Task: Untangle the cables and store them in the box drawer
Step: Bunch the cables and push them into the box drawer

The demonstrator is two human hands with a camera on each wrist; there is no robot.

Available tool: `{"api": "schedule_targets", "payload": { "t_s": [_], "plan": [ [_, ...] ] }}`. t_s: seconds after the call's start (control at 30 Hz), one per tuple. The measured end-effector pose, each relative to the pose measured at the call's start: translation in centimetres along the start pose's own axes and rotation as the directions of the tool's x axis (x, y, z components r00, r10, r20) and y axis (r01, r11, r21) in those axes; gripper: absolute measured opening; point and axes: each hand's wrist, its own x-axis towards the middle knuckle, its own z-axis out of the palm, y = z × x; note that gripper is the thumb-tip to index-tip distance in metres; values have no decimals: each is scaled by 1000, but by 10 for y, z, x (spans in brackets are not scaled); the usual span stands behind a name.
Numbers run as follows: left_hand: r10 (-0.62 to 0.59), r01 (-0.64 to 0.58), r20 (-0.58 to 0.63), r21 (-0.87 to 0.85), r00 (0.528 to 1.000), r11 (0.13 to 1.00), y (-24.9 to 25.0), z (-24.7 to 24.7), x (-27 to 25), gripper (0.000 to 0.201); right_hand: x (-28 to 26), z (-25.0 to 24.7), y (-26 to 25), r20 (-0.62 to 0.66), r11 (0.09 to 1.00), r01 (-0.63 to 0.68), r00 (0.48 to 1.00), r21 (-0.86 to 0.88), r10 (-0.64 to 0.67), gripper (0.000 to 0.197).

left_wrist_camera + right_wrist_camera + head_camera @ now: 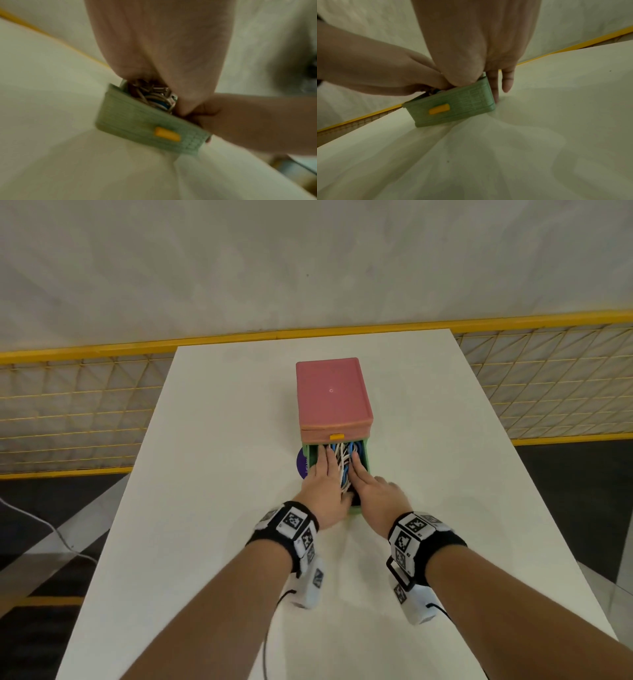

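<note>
A pink box [332,395] stands mid-table with its green drawer [367,457] pulled out toward me. White and blue cables [346,463] fill the drawer. My left hand [323,474] lies flat on the cables' left side, fingers straight. My right hand [366,484] presses on their right side, also with straight fingers. In the left wrist view the left hand [159,47] covers the cables [154,94] above the drawer front [137,124] and its yellow handle [167,134]. In the right wrist view two right-hand fingers [506,81] reach down outside the drawer front [453,108].
A purple disc [301,463] shows partly beside the drawer's left wall. The white table [205,508] ends at a yellow-railed mesh fence [85,405] at the back. A second yellow handle [336,436] sits on the box's upper front.
</note>
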Motion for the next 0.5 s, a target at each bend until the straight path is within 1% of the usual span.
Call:
{"api": "schedule_targets", "payload": {
  "t_s": [0.03, 0.07, 0.13, 0.17, 0.2, 0.27, 0.33, 0.4, 0.47, 0.5],
  "plan": [
    [42, -41, -22, 60, 999, 997, -4, 3, -7, 78, -1, 1, 0, -26, 996, 0, 1000, -85, -2, 67],
    [88, -79, -69, 122, 994, 989, -9, 7, -13, 68, -1, 3, 0, -52, 989, 1, 999, -150, -9, 66],
    [173, -143, -127, 220, 977, 965, -17, 18, -23, 57, -2, 5, -1, -116, 982, 1, 993, -191, -24, 65],
    [182, -141, -149, 252, 972, 958, -19, 24, -27, 54, -2, 7, 1, -148, 984, -2, 989, -178, -25, 63],
    [167, -113, -166, 293, 972, 950, -18, 27, -29, 52, -2, 7, 1, -186, 986, -2, 982, -165, -29, 61],
    [124, -53, -189, 343, 974, 938, -12, 30, -32, 54, -2, 7, 1, -257, 984, 37, 963, -176, -82, 55],
    [99, -38, -170, 328, 980, 944, -7, 31, -32, 57, -3, 11, 1, -280, 985, 101, 950, -137, -137, 50],
    [70, -14, -176, 300, 982, 954, -4, 32, -31, 57, -11, 19, -1, -287, 985, 166, 943, -40, -170, 55],
    [40, 9, -183, 260, 982, 966, -5, 32, -30, 59, -19, 22, -4, -313, 981, 189, 935, 47, -165, 57],
    [31, 14, -189, 234, 982, 972, -4, 30, -32, 61, -23, 22, -4, -319, 978, 186, 936, 95, -147, 54]
  ]
}}
